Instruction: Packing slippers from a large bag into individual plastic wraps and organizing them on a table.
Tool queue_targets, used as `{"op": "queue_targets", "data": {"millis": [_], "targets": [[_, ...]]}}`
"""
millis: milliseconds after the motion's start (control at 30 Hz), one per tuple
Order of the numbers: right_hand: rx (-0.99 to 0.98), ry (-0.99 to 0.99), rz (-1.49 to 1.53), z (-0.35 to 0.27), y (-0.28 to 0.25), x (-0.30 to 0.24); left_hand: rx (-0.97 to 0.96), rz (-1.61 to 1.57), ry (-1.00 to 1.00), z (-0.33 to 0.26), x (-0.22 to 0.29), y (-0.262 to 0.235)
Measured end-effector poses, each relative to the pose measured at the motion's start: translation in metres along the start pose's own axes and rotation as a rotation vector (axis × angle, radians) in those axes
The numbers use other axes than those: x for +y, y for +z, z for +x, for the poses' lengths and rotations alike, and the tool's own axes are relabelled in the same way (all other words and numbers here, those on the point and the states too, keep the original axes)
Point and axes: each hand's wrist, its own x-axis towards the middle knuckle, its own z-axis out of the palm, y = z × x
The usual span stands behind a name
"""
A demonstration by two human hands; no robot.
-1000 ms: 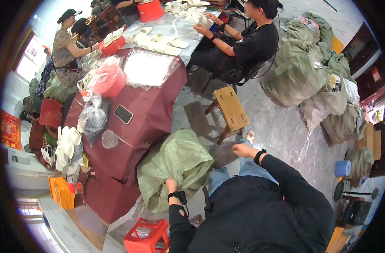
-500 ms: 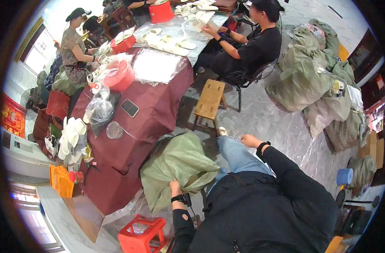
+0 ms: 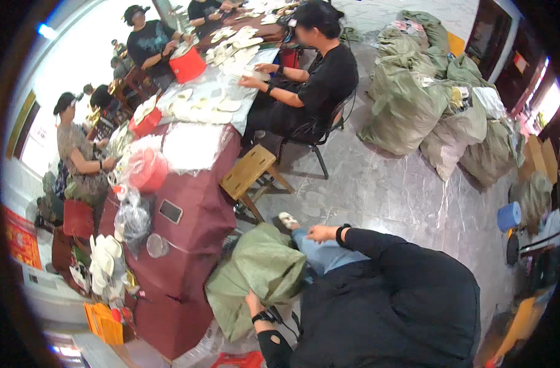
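Note:
A green woven sack (image 3: 252,260) stands before me, beside the table, its upper part slumped and folded. My left hand (image 3: 253,302) is closed on the sack's near edge, with the fingertips partly hidden against the cloth. Above my bent leg in jeans, my right hand (image 3: 320,233) hovers with its fingers curled in, and nothing shows in it. It is apart from the sack.
Left of the sack runs a table with a maroon cover (image 3: 197,245), bearing a phone (image 3: 171,211), a clear cup (image 3: 157,245) and pale slippers. A wooden stool (image 3: 249,173) and a seated co-worker (image 3: 320,80) are ahead. Full sacks (image 3: 402,107) stand at right. A red stool (image 3: 238,360) is at the lower edge.
My view has shifted, bringing more of the far table into sight. My left hand stays on the sack. My right hand has come closer to the sack, still curled.

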Motion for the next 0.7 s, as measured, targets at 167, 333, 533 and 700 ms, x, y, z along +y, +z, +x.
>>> {"op": "queue_targets", "data": {"millis": [167, 333, 533, 700], "targets": [[-0.214, -0.071, -0.176, 0.016, 0.043, -0.032, -0.042, 0.171, 0.029, -0.02, -0.018, 0.014], [-0.438, -0.06, -0.114, 0.001, 0.113, -0.056, -0.003, 0.299, 0.011, -0.029, -0.025, 0.016], [-0.324, -0.436, -0.923, 0.043, 0.107, 0.026, 0.049, 0.719, 0.004, -0.083, 0.012, 0.056], [0.151, -1.119, -0.61, 0.104, 0.048, 0.168, -0.122, 0.964, 0.11, -0.057, -0.006, 0.131]]}}
